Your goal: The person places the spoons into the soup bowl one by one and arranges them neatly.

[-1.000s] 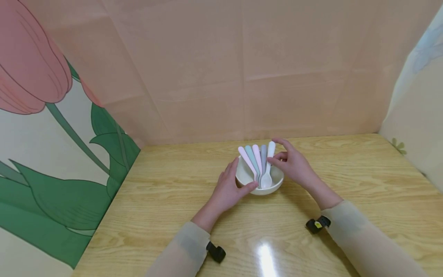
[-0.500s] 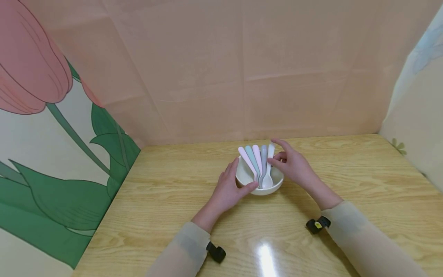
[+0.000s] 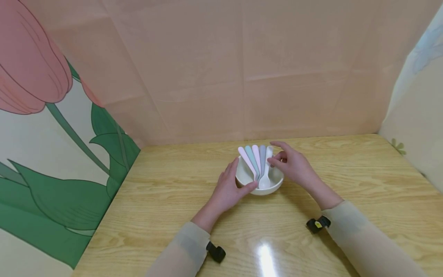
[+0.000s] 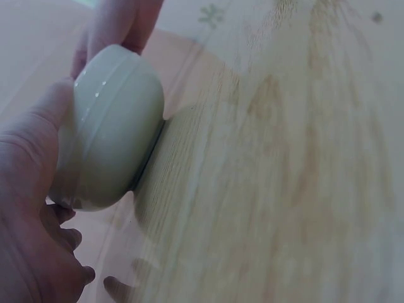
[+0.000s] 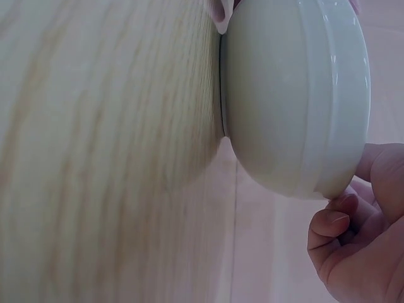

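Note:
A white bowl stands on the wooden table, holding several small spoons fanned side by side with their handles up. My left hand grips the bowl's left side, thumb over the front rim and fingers round the far side. At the right, my right hand has its thumb and index finger at the handle of a white spoon. Left of that spoon lean a grey-purple handle, a pink one, a teal one and another pink one. In the right wrist view, curled fingers sit under the bowl's rim.
The wooden table reaches a pale pink backdrop close behind the bowl. A panel with a printed tulip borders the left side, and a pale panel the right. Dark cameras hang at both wrists.
The white spoon has shifted slightly left and lower, its handle top now below the right index fingertip. The grey-purple spoon has moved slightly. The left hand and the bowl have stayed in place.

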`<move>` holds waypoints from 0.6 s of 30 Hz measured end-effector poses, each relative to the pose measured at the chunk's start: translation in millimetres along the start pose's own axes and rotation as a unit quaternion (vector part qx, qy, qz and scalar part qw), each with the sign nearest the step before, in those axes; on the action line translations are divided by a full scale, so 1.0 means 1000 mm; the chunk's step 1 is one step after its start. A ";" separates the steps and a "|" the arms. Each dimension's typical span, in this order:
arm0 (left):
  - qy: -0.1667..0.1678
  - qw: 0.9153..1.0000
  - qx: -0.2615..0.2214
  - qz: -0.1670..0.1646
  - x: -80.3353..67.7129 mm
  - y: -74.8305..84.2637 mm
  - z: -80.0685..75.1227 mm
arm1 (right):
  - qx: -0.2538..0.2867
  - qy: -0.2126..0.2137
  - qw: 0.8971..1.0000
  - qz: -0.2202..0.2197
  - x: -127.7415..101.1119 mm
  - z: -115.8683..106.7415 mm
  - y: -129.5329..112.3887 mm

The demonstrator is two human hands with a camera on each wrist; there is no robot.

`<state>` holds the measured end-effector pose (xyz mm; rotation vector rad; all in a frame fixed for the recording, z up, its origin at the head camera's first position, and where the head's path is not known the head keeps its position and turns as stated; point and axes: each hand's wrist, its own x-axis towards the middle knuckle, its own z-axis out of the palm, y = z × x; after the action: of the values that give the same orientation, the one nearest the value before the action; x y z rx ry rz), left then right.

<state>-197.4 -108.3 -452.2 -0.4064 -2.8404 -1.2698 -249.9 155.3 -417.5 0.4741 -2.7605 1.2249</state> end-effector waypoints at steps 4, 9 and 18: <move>-0.001 1.000 0.001 0.000 0.001 0.000 0.000 | 0.000 0.003 1.000 -0.001 -0.001 -0.001 0.001; -0.005 1.000 -0.008 -0.002 0.003 0.000 0.000 | -0.004 0.006 1.000 -0.004 -0.003 -0.002 0.002; -0.001 1.000 -0.014 -0.004 0.003 -0.005 -0.007 | 0.005 0.028 0.999 -0.026 -0.006 -0.003 0.003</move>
<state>-202.2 -115.5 -450.8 -0.3985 -2.8307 -1.3137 -245.1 160.6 -418.8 0.4999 -2.6795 1.2206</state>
